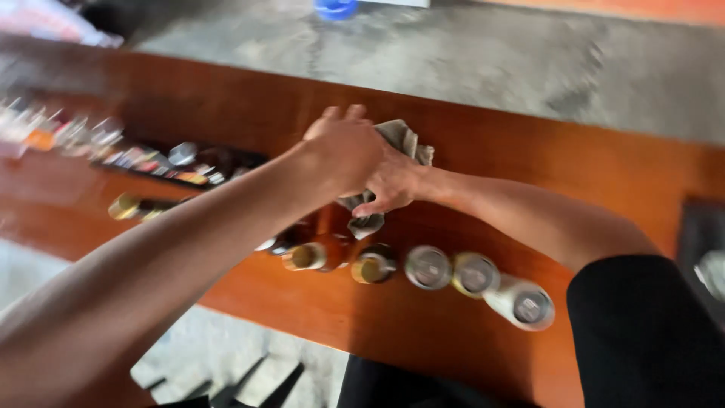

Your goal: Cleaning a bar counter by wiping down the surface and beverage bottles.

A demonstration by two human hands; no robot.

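Overhead, one long reddish wooden counter [574, 166] carries everything. Toward its left end, a blurred cluster of small glass items [68, 132]; count not readable. Next, one dark tray [181, 162] of small mixed objects, also too blurred to count. Just in front of the tray, one bottle lying on its side [132, 206], gold cap pointing left.

Mid-counter, both hands meet. Left hand [343, 147] is curled over the top of the pair, fingers bent; whether it grips anything cannot be told. Right hand [393, 181] lies beneath and beside it, fingers clamped on one grey-green cloth [404, 140], which bunches above the knuckles and hangs below the palm, over the counter's middle.

Along the near edge, a row seen from above: two amber bottles with yellowish caps [313, 255], then three pale-lidded containers [474, 273]. One further dark bottle top shows partly under the left forearm.
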